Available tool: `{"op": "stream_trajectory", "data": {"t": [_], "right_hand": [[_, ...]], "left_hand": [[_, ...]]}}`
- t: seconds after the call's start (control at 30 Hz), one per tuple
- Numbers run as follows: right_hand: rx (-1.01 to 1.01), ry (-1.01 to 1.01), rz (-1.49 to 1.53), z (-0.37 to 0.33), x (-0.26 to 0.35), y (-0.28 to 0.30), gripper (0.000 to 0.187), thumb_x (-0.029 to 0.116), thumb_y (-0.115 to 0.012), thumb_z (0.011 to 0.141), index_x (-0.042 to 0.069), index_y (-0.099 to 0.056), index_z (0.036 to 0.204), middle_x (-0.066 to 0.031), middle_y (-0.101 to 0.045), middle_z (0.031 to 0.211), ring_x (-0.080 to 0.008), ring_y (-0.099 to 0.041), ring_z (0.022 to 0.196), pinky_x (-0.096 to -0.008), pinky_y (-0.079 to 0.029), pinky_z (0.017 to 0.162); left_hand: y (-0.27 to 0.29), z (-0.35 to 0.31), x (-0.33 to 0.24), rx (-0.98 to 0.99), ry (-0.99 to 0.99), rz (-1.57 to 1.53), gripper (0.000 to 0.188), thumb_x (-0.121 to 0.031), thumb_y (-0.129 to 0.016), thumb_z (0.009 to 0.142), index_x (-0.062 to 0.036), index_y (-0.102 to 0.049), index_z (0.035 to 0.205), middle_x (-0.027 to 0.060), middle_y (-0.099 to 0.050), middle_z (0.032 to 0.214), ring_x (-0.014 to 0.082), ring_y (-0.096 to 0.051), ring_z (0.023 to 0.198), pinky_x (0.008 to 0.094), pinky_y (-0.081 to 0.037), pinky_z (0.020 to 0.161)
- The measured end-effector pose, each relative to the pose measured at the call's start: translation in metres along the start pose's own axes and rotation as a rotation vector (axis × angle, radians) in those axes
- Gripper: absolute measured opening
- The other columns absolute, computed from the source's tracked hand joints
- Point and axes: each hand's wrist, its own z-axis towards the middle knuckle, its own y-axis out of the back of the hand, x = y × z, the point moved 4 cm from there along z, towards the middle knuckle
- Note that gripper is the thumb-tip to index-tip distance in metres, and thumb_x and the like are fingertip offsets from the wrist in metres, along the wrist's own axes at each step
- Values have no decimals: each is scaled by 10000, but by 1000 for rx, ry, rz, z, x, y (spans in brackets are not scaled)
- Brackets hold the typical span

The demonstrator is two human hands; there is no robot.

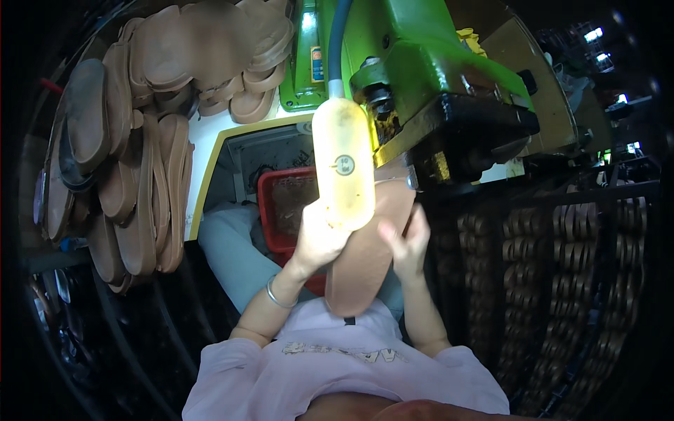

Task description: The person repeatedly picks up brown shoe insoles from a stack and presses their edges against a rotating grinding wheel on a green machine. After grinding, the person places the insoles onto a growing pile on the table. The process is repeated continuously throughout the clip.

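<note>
A brown shoe sole slants up from my lap to the head of a green machine, its far end close by the machine's metal parts. My left hand grips the sole's left side; the glowing lamp hides some of its fingers. On the other edge my right hand holds the sole, thumb over the top face and fingers along the side. A long yellowish lamp hangs over the sole from a blue-grey flexible arm.
Brown soles and sandals are heaped on the left side of the white, yellow-edged table. Through the table's cut-out a red basket shows below. Racks of brown footwear stand at right, and a cardboard box lies behind the machine.
</note>
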Motion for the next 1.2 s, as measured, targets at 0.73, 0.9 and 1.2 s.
{"op": "stream_trajectory", "data": {"t": [0.73, 0.9, 1.2], "right_hand": [[-398, 19, 112, 13, 23, 149, 330, 106, -629, 863, -17, -558, 1161, -94, -614, 1078, -185, -594, 1000, -309, -454, 910], [-208, 74, 84, 71, 30, 127, 314, 62, -634, 821, -38, -551, 1106, -96, -610, 1015, -187, -590, 944, -287, -447, 860], [127, 110, 153, 66, -6, 78, 341, 78, -559, 900, -5, -520, 1228, -99, -605, 1117, -198, -609, 966, -336, -511, 853]], "left_hand": [[-4, -2, -15, -59, -128, 27, 350, 10, -644, 809, 27, -554, 1147, 83, -608, 1043, 119, -569, 955, 254, -459, 845], [21, -8, -22, -155, -35, -32, 293, 6, -659, 789, 60, -586, 1068, 106, -649, 1020, 153, -613, 934, 273, -481, 841], [93, -29, -40, -295, -37, -36, 357, -29, -649, 767, 45, -587, 1110, 111, -654, 1014, 155, -620, 935, 281, -481, 856]]}}
